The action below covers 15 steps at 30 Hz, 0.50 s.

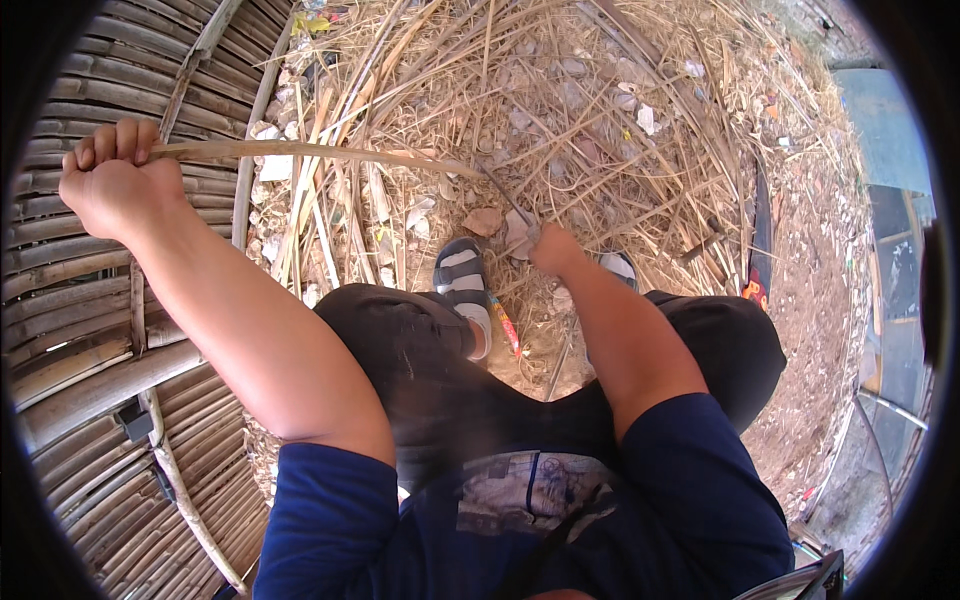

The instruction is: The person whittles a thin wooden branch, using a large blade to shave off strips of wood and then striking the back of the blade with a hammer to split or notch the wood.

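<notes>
My left hand is closed around one end of a long, pale bamboo strip, out at the far left. The strip runs across in front of me, bowing slightly. My right hand is in the middle, between my knees, closed on a knife whose handle is mostly hidden in the fist. Its narrow dark blade points up and to the left. The blade's tip meets the strip's right end; whether it cuts into it I cannot tell.
Split strips and shavings litter the ground among stones. A slatted bamboo wall rises close on the left. Right of my knees lies a long dark tool with an orange handle, seemingly a saw. My sandalled foot stands beside a colourful wrapper.
</notes>
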Available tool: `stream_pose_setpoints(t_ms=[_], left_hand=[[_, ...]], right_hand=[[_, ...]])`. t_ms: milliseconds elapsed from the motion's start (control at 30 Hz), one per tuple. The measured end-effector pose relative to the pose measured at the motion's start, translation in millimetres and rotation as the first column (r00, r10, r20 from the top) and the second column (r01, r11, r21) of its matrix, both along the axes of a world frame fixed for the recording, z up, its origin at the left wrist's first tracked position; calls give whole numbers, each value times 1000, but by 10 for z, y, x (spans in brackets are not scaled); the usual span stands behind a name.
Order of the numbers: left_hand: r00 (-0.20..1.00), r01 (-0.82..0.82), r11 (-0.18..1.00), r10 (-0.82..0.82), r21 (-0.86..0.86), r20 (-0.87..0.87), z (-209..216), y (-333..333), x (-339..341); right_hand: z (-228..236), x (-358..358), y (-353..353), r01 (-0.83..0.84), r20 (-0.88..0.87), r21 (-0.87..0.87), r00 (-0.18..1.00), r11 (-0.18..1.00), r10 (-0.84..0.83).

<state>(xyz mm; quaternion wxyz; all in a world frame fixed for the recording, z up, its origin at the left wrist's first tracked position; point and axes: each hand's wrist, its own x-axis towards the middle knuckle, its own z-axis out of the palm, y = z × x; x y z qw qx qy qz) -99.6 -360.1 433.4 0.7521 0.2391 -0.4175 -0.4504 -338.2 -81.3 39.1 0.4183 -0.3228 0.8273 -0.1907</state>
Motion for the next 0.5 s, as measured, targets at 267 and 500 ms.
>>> stream_pose_setpoints(t_ms=[267,500], left_hand=[[991,119,984,-126,-134,-42,392,511,152],[965,90,897,-187,-433,-186,904,1418,600]], right_hand=[[721,-148,-298,397,548,-85,785,914,-289],[2272,-58,-519,575,766,-308,622,758,-161]])
